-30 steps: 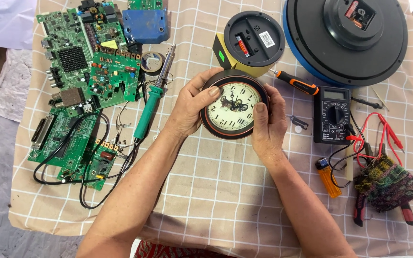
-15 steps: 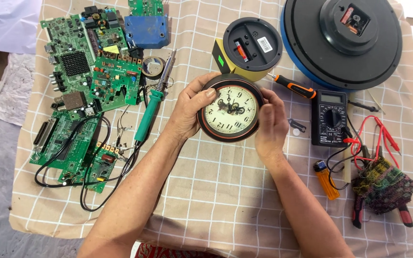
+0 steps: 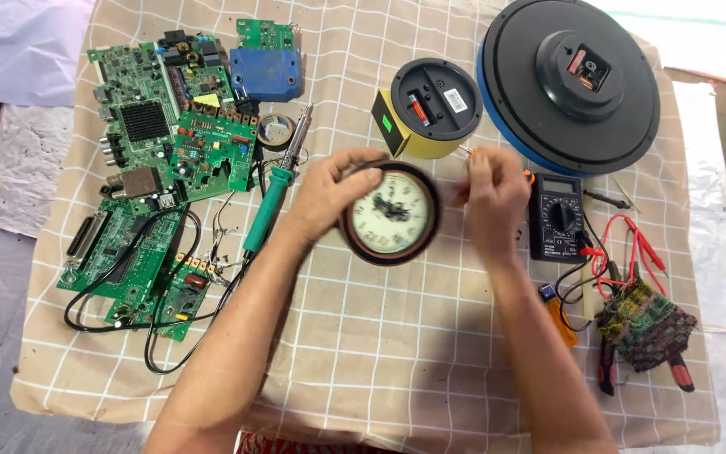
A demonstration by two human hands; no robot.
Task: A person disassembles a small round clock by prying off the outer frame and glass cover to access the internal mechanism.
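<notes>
My left hand point(image 3: 329, 189) grips a small round clock point(image 3: 392, 220) by its left edge. The clock has a dark brown rim and a cream dial, and it faces up just above the checked cloth point(image 3: 380, 361). My right hand point(image 3: 491, 202) is off the clock, a little to its right, with its fingers loosely extended and blurred. It lies over an orange-handled screwdriver point(image 3: 528, 177), most of which it hides, and I cannot see a grip on it. A black multimeter point(image 3: 556, 219) sits just right of that hand.
A yellow round clock point(image 3: 434, 109) lies face down behind the hands, with a large blue-rimmed clock point(image 3: 573, 80) at the back right. Green circuit boards point(image 3: 161, 126), a blue box point(image 3: 266, 74), a tape roll point(image 3: 276, 130) and a green soldering iron point(image 3: 266, 206) fill the left. Red-handled pliers point(image 3: 678, 370) lie at the right.
My right hand has let go of the small clock and moved right over the screwdriver. My left hand alone now holds the clock, shifted slightly left.
</notes>
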